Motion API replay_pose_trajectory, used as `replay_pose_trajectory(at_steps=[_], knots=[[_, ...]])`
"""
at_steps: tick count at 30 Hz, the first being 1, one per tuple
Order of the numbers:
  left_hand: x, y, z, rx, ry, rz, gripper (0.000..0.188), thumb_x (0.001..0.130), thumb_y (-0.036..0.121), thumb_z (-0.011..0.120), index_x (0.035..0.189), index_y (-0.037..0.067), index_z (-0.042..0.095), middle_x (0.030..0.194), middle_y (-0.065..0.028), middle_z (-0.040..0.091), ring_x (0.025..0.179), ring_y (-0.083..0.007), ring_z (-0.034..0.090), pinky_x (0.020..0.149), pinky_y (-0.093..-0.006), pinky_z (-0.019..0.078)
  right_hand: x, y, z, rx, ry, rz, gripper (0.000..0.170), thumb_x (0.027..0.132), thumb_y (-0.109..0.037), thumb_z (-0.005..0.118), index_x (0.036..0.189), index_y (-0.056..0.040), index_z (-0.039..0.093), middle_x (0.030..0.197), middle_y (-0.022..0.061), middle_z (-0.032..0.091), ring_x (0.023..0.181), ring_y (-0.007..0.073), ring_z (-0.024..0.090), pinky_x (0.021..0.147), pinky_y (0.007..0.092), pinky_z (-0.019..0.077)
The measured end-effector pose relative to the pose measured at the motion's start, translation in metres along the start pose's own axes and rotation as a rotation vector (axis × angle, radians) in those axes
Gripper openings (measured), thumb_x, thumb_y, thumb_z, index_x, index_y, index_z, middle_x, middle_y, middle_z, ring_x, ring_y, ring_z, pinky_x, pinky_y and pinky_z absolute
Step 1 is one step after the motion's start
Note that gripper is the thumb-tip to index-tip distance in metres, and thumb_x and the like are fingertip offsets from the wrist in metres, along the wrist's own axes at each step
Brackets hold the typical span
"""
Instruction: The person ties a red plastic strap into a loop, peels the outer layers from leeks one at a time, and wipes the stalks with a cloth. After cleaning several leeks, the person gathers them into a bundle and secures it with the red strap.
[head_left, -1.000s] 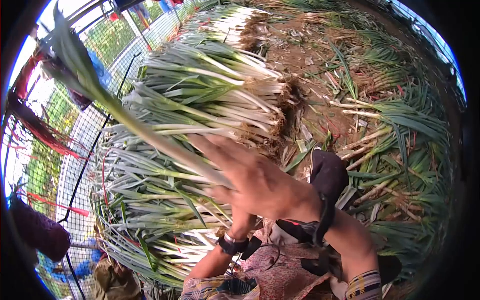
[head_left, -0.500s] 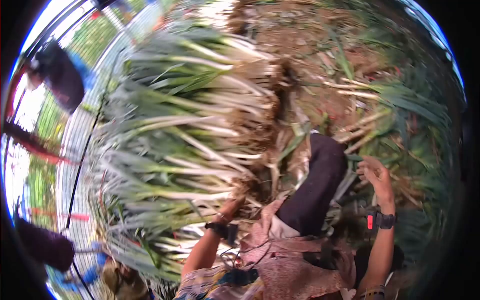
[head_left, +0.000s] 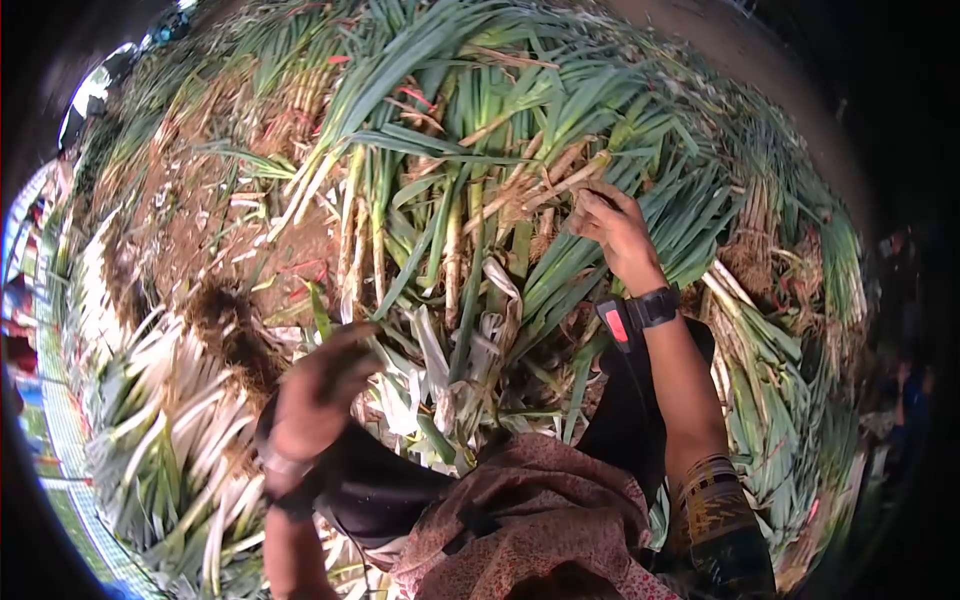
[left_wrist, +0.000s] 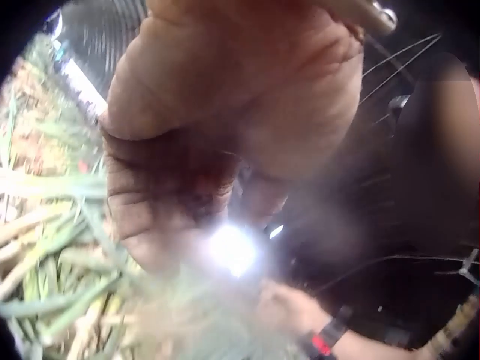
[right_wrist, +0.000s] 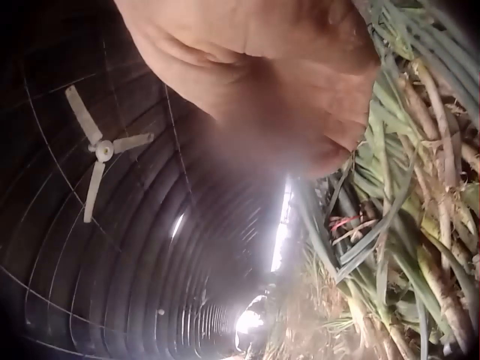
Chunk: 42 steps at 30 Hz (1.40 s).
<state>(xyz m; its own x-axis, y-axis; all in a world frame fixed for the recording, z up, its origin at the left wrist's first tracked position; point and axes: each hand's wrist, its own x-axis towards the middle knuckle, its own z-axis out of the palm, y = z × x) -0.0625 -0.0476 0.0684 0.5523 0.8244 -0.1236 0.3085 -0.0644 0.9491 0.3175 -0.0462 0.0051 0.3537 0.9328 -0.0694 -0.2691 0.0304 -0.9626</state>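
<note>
My right hand (head_left: 618, 235) hovers over a heap of leeks, its fingertips close to a pale leek stalk (head_left: 570, 182) in the head view. In the right wrist view its fingers are loosely bent, with nothing seen between them. Blurred in the head view, my left hand (head_left: 320, 390) is above my left knee, beside a row of white-stemmed leeks (head_left: 195, 390) with roots. Nothing shows in its grasp; the left wrist view has its palm (left_wrist: 247, 82) close up. Untidy leeks with brownish stalks (head_left: 455, 245) and long green leaves lie in front of both hands.
Pale stripped leaves (head_left: 430, 350) litter the ground between my knees. More leek bundles (head_left: 760, 380) lie at the right. Bare soil (head_left: 250, 235) with scraps shows left of the heap. A ceiling fan (right_wrist: 103, 150) hangs under the curved roof.
One second ago a leek was at my hands; it is gone from them now. The head view has swung right, toward the untidy heap. My left hand has left the white-stemmed row, and my right reaches forward.
</note>
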Motion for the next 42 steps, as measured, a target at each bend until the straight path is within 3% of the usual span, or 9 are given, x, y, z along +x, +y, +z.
replay_pose_trajectory(at_steps=[4,10,11,19,26,34,38,39,42], knots=[[0.123,-0.104,0.077,0.122,-0.263,-0.222,0.041,0.085,0.015,0.058,0.120,-0.001,0.046,0.099,-0.0101,0.062,0.085,-0.0148,0.059,0.068,-0.0269,0.0492,-0.003,-0.006,-0.030,-0.075,0.115,-0.001,0.020,0.086,-0.019,0.057,0.091,0.0004,0.057,0.063,-0.0001,0.052,0.056,0.0107,0.052,0.056,0.0251,0.0451],[0.237,-0.284,0.129,0.339,0.326,-0.156,0.051,0.072,0.034,0.066,0.110,0.002,0.053,0.098,-0.0199,0.060,0.089,-0.0298,0.060,0.074,-0.0382,0.0466,-0.014,-0.037,-0.058,-0.045,0.034,-0.039,0.022,0.088,-0.020,0.054,0.085,0.0013,0.057,0.061,0.0014,0.052,0.053,0.0096,0.049,0.054,0.0234,0.0417],[0.253,-0.295,0.134,0.381,0.269,-0.260,0.056,0.075,0.025,0.067,0.117,-0.004,0.046,0.105,-0.0173,0.060,0.094,-0.0239,0.059,0.074,-0.0353,0.0477,-0.015,-0.036,-0.062,-0.062,0.050,-0.057,0.022,0.088,-0.020,0.053,0.085,0.0017,0.057,0.061,0.0016,0.052,0.052,0.0090,0.048,0.054,0.0231,0.0415],[0.270,-0.219,0.188,-0.622,0.412,-0.391,0.018,0.078,0.022,0.069,0.081,0.010,0.056,0.057,0.0024,0.051,0.039,-0.0088,0.041,0.034,-0.0228,0.0299,0.004,-0.035,-0.063,-0.228,0.054,0.012,0.015,0.088,-0.012,0.053,0.089,0.0023,0.058,0.066,0.0021,0.055,0.053,0.0057,0.050,0.050,0.0195,0.0414],[0.208,-0.055,0.147,-0.758,0.229,-0.355,0.014,0.084,0.014,0.058,0.093,0.004,0.054,0.066,-0.0061,0.059,0.040,-0.0127,0.048,0.032,-0.0239,0.0380,0.009,-0.013,-0.024,-0.309,-0.178,0.023,0.019,0.089,-0.011,0.051,0.100,0.0026,0.057,0.073,0.0030,0.057,0.058,0.0087,0.052,0.055,0.0214,0.0439],[0.032,-0.010,0.084,-0.555,-0.032,-0.438,0.036,0.076,0.012,0.064,0.106,-0.001,0.050,0.080,-0.0040,0.058,0.069,-0.0135,0.058,0.058,-0.0244,0.0480,-0.001,0.036,0.034,-0.040,-0.400,0.409,0.041,0.092,-0.030,0.047,0.122,-0.0023,0.042,0.099,0.0088,0.059,0.083,0.0133,0.057,0.070,0.0253,0.0497],[-0.067,0.024,0.077,-0.482,0.047,-0.459,0.037,0.069,0.001,0.067,0.103,-0.002,0.052,0.086,-0.0054,0.058,0.078,-0.0143,0.058,0.070,-0.0267,0.0476,-0.022,0.053,0.071,0.439,-0.718,0.523,0.043,0.087,-0.040,0.051,0.113,-0.0055,0.049,0.105,0.0111,0.057,0.093,0.0185,0.056,0.073,0.0310,0.0482],[-0.100,0.017,0.073,-0.503,0.147,-0.469,0.033,0.076,0.003,0.064,0.108,-0.002,0.054,0.087,-0.0057,0.058,0.065,-0.0127,0.054,0.055,-0.0235,0.0453,-0.030,0.051,0.084,0.442,-0.789,0.472,0.040,0.086,-0.040,0.053,0.107,-0.0057,0.052,0.103,0.0107,0.058,0.093,0.0182,0.056,0.073,0.0300,0.0475],[-0.153,0.029,0.065,-0.333,0.187,-0.467,0.036,0.077,-0.002,0.061,0.112,-0.001,0.053,0.092,-0.0036,0.057,0.076,-0.0089,0.053,0.065,-0.0204,0.0450,-0.059,0.037,0.129,0.463,-0.838,0.382,0.036,0.084,-0.038,0.057,0.100,-0.0057,0.056,0.098,0.0089,0.058,0.093,0.0158,0.055,0.073,0.0282,0.0464]])
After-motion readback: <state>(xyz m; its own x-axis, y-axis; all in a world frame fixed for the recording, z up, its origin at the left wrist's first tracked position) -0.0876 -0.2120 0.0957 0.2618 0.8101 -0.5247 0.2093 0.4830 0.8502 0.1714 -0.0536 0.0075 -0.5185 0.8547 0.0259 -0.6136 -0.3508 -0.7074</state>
